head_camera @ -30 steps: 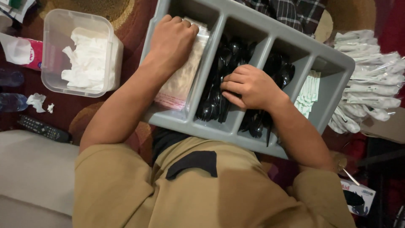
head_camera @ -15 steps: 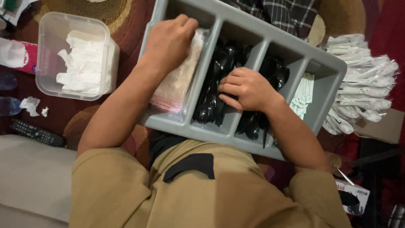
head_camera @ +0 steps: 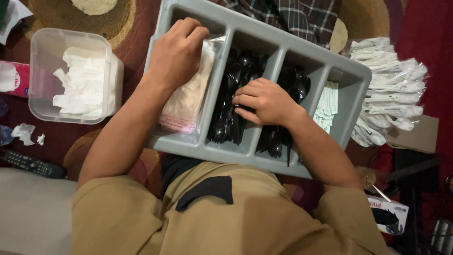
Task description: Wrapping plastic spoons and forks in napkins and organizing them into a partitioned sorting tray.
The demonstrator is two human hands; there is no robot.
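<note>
Rug-covered floor: one grey tray (head_camera: 330, 66), four compartments. Left hand (head_camera: 175, 56) fingers pinch plastic bags (head_camera: 188, 101); right hand (head_camera: 264, 100) fingers curled on black spoons (head_camera: 231, 118).

both hands (head_camera: 177, 52) (head_camera: 264, 100) curled, palms down

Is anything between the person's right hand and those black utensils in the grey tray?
Nothing visible. The right hand already rests on the black utensils in the grey tray, fingers touching them over the divider.

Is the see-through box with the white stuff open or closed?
Open. The clear plastic container has no lid on it, and the white folded napkins lie bare inside, filling only part of it.
</note>
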